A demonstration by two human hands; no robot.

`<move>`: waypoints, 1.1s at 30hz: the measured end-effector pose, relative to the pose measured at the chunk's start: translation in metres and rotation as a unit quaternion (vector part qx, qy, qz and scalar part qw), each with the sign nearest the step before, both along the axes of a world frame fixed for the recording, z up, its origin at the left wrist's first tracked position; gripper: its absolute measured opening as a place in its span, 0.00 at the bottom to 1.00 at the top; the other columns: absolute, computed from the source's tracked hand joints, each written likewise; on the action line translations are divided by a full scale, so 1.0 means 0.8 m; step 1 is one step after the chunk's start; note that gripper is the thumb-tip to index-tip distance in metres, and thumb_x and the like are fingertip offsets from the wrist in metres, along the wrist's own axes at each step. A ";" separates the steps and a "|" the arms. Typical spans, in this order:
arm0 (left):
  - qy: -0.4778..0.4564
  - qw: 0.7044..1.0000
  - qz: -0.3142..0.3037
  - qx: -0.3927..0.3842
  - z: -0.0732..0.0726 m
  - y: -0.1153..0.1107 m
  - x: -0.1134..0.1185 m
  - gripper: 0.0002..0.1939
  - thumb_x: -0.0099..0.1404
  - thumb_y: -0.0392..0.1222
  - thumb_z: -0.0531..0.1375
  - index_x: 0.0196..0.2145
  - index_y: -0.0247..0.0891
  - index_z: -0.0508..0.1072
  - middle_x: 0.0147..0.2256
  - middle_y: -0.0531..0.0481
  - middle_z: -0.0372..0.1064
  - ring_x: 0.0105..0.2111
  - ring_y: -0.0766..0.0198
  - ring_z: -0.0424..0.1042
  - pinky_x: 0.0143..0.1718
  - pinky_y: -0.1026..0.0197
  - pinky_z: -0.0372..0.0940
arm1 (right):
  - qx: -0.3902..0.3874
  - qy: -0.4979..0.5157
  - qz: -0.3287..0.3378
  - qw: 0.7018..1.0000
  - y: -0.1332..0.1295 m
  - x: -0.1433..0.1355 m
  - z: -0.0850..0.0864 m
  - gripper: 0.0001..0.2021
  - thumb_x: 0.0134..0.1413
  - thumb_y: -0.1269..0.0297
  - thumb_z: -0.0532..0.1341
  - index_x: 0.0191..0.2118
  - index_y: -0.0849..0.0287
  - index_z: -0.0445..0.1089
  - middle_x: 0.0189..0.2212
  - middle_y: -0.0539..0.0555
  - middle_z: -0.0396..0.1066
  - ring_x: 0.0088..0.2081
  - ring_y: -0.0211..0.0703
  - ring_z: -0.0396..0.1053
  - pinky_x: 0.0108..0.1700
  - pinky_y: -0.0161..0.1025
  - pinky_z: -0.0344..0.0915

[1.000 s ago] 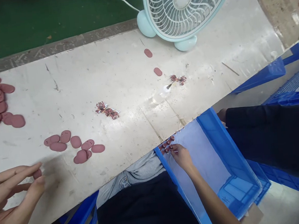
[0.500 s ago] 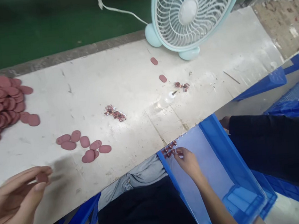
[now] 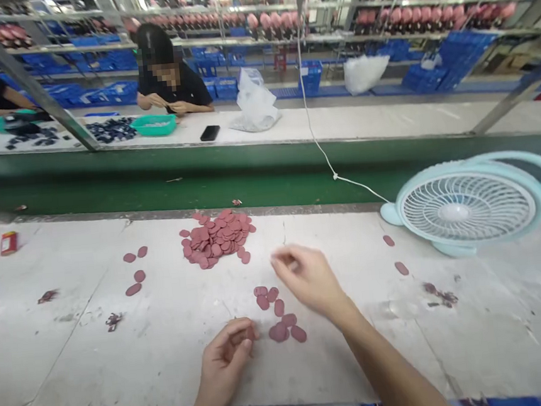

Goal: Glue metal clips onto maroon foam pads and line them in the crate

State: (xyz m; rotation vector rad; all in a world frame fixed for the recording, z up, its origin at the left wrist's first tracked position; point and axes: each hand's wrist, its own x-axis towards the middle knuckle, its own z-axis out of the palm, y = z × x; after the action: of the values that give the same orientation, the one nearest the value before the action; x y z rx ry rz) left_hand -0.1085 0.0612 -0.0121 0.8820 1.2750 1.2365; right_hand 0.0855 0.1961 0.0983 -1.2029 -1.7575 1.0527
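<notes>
My left hand [image 3: 222, 360] is low over the white table, its thumb and fingers closed on a small reddish-brown oval disc [image 3: 250, 333]. My right hand [image 3: 311, 281] hovers higher up, right of a heap of such discs [image 3: 216, 236]. Its fingers curl toward the thumb, and I cannot make out anything between the slightly blurred tips. Between and below the hands lies a loose group of discs [image 3: 279, 308], some overlapping, nearest to the right forearm and left fingertips.
A pale blue fan [image 3: 456, 212] stands at the back right, its white cord [image 3: 359, 186] running up. Dark red scraps [image 3: 442, 295] and a clear bottle [image 3: 398, 309] lie at right. A red box [image 3: 8, 243] stands far left. Across the green strip, a person [image 3: 172, 79] works at another table.
The view has swung up and left. My right hand has left the blue bin and is now above the table. My left hand still holds a disc.
</notes>
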 end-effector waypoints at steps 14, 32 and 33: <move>0.005 1.000 0.020 -0.011 0.008 0.004 0.011 0.15 0.60 0.50 0.68 0.43 0.42 0.80 0.41 0.40 0.79 0.41 0.49 0.78 0.32 0.57 0.72 | 0.031 -0.276 -0.023 0.960 0.225 -0.121 -0.020 0.17 0.65 0.58 0.62 0.56 0.59 0.68 0.54 0.58 0.70 0.51 0.50 0.72 0.53 0.54 0.71; -0.221 0.963 0.076 -0.136 0.025 -0.017 0.002 0.15 0.55 0.43 0.73 0.40 0.40 0.81 0.40 0.41 0.82 0.36 0.49 0.82 0.25 0.62 0.75 | -0.147 0.173 -0.174 0.958 -0.121 0.142 -0.079 0.20 0.68 0.46 0.52 0.41 0.55 0.73 0.25 0.47 0.65 0.21 0.34 0.58 0.22 0.32 0.59; -0.233 0.958 0.077 -0.146 0.030 -0.020 0.008 0.14 0.55 0.43 0.73 0.40 0.40 0.81 0.40 0.42 0.81 0.34 0.51 0.82 0.21 0.64 0.72 | -0.158 0.226 -0.177 0.945 -0.135 0.151 -0.087 0.24 0.68 0.43 0.47 0.43 0.55 0.72 0.24 0.46 0.62 0.18 0.32 0.53 0.17 0.30 0.54</move>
State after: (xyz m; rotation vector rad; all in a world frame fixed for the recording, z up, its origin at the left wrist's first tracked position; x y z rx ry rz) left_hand -0.1018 0.0456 0.0120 0.2568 1.1135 1.2436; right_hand 0.2066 0.0880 0.0289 -1.2815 -1.0030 1.2953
